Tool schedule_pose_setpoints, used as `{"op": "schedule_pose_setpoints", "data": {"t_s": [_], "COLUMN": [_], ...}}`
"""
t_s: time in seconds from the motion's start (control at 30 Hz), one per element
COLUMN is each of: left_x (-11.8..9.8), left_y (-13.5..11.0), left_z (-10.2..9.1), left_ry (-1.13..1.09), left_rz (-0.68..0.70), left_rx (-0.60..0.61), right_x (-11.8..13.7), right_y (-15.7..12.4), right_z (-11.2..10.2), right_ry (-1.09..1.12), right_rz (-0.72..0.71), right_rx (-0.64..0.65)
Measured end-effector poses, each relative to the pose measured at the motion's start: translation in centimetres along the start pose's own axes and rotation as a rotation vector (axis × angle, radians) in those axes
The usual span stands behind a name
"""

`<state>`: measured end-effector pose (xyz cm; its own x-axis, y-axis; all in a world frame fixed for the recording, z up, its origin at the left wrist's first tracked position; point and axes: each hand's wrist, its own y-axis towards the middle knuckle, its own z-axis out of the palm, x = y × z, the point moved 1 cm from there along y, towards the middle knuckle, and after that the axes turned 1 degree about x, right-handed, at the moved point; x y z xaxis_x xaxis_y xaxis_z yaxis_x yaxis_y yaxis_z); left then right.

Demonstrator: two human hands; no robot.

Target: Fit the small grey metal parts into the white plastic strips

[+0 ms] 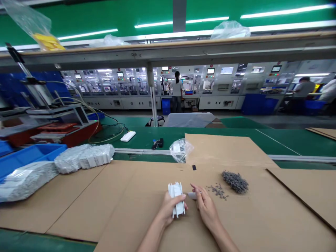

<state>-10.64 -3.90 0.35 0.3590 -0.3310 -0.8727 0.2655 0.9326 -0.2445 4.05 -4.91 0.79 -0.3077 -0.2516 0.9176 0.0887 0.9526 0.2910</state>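
My left hand [167,209] is wrapped around a white ribbed plastic part [176,199], possibly several slim pieces stacked together, with thin prongs at its ends. Just to the right, my right hand [206,208] pinches a pale, flat, pointed piece [192,195] whose tip faces the white part. A small gap seems to lie between that tip and the left thumb. Beyond the right hand, a scatter of small grey pieces [218,191] lies on the cardboard [147,189], beside a denser heap of the same grey pieces [235,182].
White bundled parts [86,156] line the left side near a blue bin [49,153]. A press-like machine [60,115] with hoses stands behind them. A clear plastic bag [181,150], black clips [158,143] and a white case [128,136] lie farther back. A person [176,89] stands by distant machines.
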Motion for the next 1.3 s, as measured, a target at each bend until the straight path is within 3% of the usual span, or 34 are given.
{"op": "schedule_pose_setpoints", "data": {"t_s": [0.1, 0.2, 0.3, 0.4, 0.5, 0.63, 0.73, 0.83, 1.0, 1.1, 1.2, 1.3], "left_x": [0.1, 0.0, 0.1, 0.3, 0.4, 0.0, -0.6, -0.9, -0.4, 0.1, 0.4, 0.1], "left_y": [0.3, 0.6, 0.9, 1.1, 1.1, 0.4, -0.4, -1.0, -0.1, 0.8, 1.1, 1.0], "left_z": [0.0, 0.5, 1.1, 1.3, 1.1, 1.2, 2.0, 2.6, 1.5, 0.4, 0.0, 0.0], "left_ry": [-0.166, -0.269, -0.376, -0.417, -0.298, 0.038, 0.267, 0.39, 0.354, 0.211, 0.097, 0.109], "left_rz": [-0.058, -0.059, -0.006, 0.048, 0.088, 0.233, 0.368, 0.372, 0.354, 0.256, 0.216, 0.292], "left_rx": [-0.089, -0.113, -0.082, -0.135, -0.16, -0.224, -0.119, 0.006, -0.148, -0.236, -0.242, -0.253], "right_x": [0.7, 1.6, 2.2, 2.4, 2.2, 1.6, 1.5, 1.6, 0.7, -0.2, -0.4, 0.1], "right_y": [-0.3, -1.0, -1.4, -1.6, -1.6, -1.4, -0.9, -0.6, 0.0, 0.3, 0.1, -0.6], "right_z": [0.1, 0.8, 2.0, 2.7, 2.4, 1.5, 1.1, 0.7, -0.4, -0.3, 0.8, 2.2], "right_ry": [0.055, 0.083, 0.036, -0.007, 0.051, 0.091, 0.068, 0.1, 0.163, 0.403, 0.636, 0.596], "right_rz": [-0.026, -0.154, -0.277, -0.35, -0.249, -0.133, -0.117, -0.087, 0.045, 0.168, 0.254, 0.287], "right_rx": [-0.053, -0.048, 0.054, 0.183, 0.166, -0.069, -0.047, 0.024, -0.117, -0.214, -0.1, 0.1]}}
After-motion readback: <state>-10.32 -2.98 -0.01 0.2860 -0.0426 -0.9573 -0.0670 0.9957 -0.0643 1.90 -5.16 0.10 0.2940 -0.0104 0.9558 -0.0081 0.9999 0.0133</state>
